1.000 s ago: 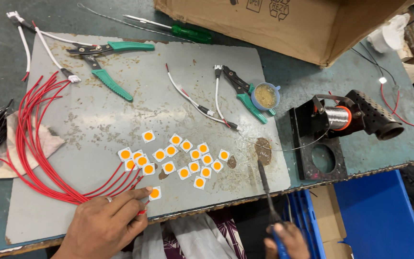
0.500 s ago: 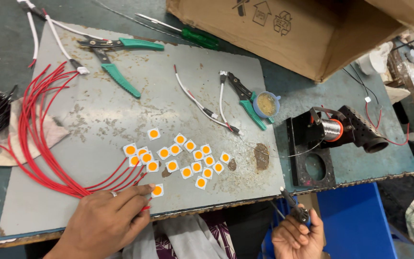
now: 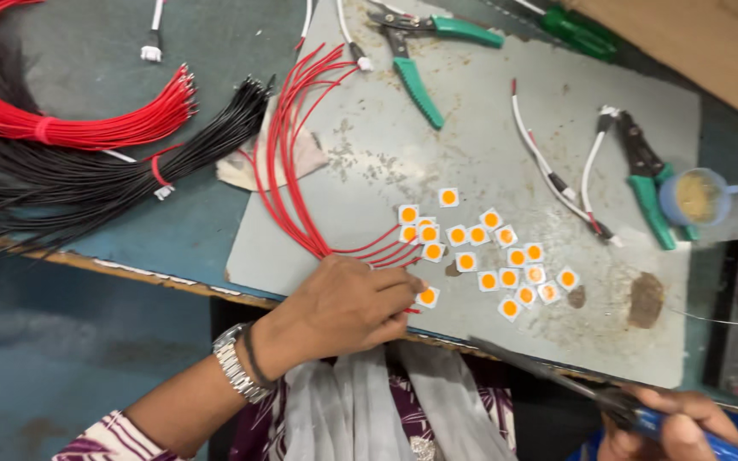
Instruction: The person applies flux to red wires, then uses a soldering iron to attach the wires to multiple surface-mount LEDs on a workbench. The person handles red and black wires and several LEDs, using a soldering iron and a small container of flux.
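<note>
Now raised at lower right, my right hand (image 3: 685, 427) grips the soldering iron (image 3: 557, 380) while left fingers (image 3: 395, 286) pinch a light, fragile chip (image 3: 426, 296) by its edges.

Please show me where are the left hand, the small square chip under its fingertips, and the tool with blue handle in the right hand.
left hand (image 3: 343, 306): head view, back of the hand.
square chip (image 3: 427, 296): head view, orange centre.
blue-handled tool (image 3: 548, 373): head view, dark shaft.

An electronics assembly workshop as I see it, scuffed grey worktop (image 3: 557, 128), bundled red wires (image 3: 70, 128) and black wires (image 3: 87, 175), green-handled pliers (image 3: 416, 60), small square orange-centred chips (image 3: 480, 248), a soldering iron (image 3: 557, 380).
</note>
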A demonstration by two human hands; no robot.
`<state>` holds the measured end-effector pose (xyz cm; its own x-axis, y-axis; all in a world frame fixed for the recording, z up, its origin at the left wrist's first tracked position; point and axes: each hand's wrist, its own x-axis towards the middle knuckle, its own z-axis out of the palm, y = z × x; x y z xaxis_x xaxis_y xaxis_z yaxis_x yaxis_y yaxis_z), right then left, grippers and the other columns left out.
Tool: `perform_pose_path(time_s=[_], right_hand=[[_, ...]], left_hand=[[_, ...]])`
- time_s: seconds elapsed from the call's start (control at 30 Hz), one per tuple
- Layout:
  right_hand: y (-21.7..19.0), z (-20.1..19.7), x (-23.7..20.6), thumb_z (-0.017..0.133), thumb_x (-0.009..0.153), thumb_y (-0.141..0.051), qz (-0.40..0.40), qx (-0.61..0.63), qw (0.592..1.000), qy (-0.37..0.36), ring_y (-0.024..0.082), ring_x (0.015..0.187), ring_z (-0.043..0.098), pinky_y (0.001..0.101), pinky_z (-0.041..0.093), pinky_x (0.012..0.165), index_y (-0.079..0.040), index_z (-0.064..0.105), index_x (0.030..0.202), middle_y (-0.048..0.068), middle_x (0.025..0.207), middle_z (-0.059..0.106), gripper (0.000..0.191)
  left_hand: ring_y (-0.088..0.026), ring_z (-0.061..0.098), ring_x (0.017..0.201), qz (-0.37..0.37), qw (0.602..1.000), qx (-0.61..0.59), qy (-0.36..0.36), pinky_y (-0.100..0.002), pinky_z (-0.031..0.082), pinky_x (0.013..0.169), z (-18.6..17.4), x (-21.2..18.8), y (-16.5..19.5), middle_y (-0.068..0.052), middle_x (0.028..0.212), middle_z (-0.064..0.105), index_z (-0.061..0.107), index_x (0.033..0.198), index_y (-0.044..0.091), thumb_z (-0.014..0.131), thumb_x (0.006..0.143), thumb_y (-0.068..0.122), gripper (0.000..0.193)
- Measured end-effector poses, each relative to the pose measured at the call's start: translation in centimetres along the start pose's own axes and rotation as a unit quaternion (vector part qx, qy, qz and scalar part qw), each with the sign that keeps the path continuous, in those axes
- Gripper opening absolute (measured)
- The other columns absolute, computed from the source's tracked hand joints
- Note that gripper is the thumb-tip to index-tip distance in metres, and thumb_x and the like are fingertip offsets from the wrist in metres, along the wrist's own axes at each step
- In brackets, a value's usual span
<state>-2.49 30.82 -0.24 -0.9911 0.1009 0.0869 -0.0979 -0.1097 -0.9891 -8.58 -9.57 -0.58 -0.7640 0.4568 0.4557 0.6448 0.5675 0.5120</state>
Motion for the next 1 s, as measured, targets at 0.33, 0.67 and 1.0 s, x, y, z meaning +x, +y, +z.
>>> perform_pose_path(time_s=[0.33,0.67,1.0], right_hand=[[-3.6,8.0,1.6,0.072,0.102,-0.020,-0.038,-0.274,0.960,0.043,0.023,0.067,0.070,0.0332,0.057,0.064,0.008,0.071,0.109,0.023,0.085,0.072,0.029],[2.2,14.3,6.2,0.056,0.095,0.004,-0.147,-0.209,0.954,-0.158,0.036,0.123,0.070,0.0482,0.047,0.107,-0.004,0.053,0.119,0.020,0.128,0.068,0.025],[1.1,16.9,5.1,0.061,0.089,0.013,-0.282,-0.367,0.866,-0.190,0.027,0.121,0.072,0.0523,0.040,0.120,-0.012,0.048,0.116,0.013,0.112,0.076,0.039]], left_hand=[[-0.022,0.063,0.060,-0.011,1.000,0.002,0.001,-0.038,0.051,0.056,-0.1,-0.1,0.1,0.000,0.103,0.072,0.068,0.091,0.008,0.073,0.083,0.018,0.014],[-0.027,0.075,0.090,-0.193,0.951,-0.144,0.194,-0.031,0.061,0.076,-0.3,0.9,0.7,-0.016,0.112,0.070,0.067,0.108,-0.005,0.069,0.090,0.003,0.019],[-0.039,0.068,0.108,-0.056,0.965,-0.009,0.255,-0.043,0.054,0.088,-0.3,0.8,1.5,-0.018,0.113,0.066,0.066,0.103,-0.002,0.068,0.083,0.000,0.020]])
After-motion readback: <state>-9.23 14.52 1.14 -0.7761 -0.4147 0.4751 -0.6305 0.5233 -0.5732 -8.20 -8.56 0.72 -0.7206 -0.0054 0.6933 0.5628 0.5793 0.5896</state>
